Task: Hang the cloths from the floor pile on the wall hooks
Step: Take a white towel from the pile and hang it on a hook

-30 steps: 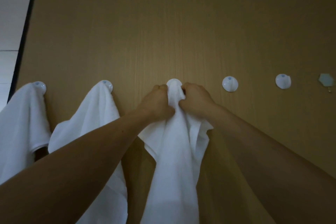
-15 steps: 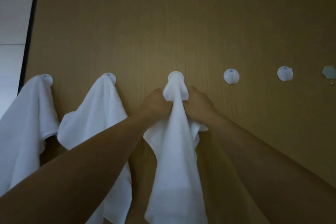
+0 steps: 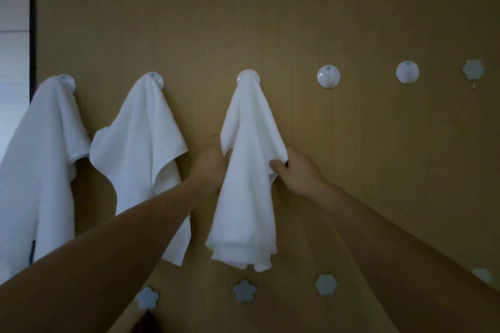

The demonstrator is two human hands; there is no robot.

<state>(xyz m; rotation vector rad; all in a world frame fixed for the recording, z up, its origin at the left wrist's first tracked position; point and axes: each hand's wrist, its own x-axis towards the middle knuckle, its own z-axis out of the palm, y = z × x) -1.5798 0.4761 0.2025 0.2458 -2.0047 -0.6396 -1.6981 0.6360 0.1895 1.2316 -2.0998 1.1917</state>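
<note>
Matt terry cloth point(image 3: 247, 170); glossy plastic hook point(image 3: 328, 76); wood-grain wall point(image 3: 270, 21).

left forearm point(image 3: 108, 246): bare | right forearm point(image 3: 405, 238): bare | right hand point(image 3: 300, 173): dark-painted thumbnail

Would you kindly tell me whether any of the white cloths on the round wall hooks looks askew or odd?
Nothing stands out. The first white cloth, second white cloth and third white cloth each drape from a round white hook; the left hand and right hand grip the third's edges.

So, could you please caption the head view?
Left hand and right hand grip the third cloth hanging from its hook.
</note>
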